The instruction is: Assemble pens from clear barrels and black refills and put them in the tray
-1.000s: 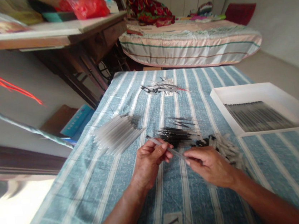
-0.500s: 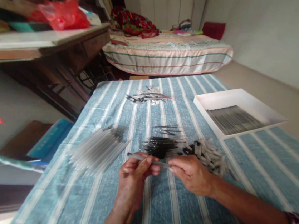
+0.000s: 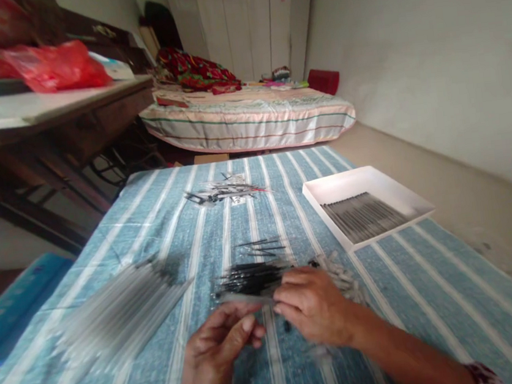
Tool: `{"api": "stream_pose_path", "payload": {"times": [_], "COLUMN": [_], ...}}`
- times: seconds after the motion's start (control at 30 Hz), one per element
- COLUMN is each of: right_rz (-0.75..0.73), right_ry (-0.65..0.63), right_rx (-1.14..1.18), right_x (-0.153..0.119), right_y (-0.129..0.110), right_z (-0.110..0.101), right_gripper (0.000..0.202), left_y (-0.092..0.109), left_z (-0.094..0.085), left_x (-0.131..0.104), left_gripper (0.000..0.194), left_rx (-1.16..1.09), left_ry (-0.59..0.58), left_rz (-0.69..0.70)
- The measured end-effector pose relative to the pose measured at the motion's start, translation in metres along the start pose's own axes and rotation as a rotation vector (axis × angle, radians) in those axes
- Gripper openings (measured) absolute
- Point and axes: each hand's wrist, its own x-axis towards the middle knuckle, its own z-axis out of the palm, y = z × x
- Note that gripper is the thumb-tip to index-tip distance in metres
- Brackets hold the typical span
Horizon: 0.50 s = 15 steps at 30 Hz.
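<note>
Translucent tube [image 3: 261, 300] is pinched at lower centre of the frame by the right hand [image 3: 317, 305], its fingers closed; the left hand [image 3: 218, 344] is half curled, whether gripping cannot be told

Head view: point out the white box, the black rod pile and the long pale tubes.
White box [image 3: 341, 188]: head view, inner face of far wall.
Black rod pile [image 3: 253, 277]: head view, middle of pile.
Long pale tubes [image 3: 126, 311]: head view, middle of the blurred heap.
</note>
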Motion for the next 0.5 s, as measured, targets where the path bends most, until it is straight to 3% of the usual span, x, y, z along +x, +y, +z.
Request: {"api": "stream_pose_path", "payload": {"times": [0.13,0.2,0.23,0.37,0.5], "right_rz": [0.444,0.753,0.82,0.941,0.978], "right_ry": [0.052,-0.02,-0.031,-0.084,-0.15], "right_rx": [-0.107,-0.287,-0.325,-0.388,-0.405], "right_x": [-0.002,-0.007,-0.01,-0.022,-0.03], "right_y": [0.056,0.088,0.102,0.139,0.152], "right_z": [-0.042,-0.06,-0.066,-0.073,-0.066], "right_gripper": [0.021,0.02,0.021,0.023,0.022], "left_y": [0.007,0.008,0.008,0.006,0.004], "left_z": [-0.002,-0.004,-0.004,-0.004,0.001], "left_x": [0.0,0.001,0.002,0.003,0.001], "left_gripper": [0.032,0.029,0.029,0.03,0.027], "left_rx": [0.057,0.097,0.112,0.154,0.151], "left_ry": [0.126,0.152,0.158,0.132,0.173], "left_rz": [0.028,0.051,0.051,-0.006,0.025]}}
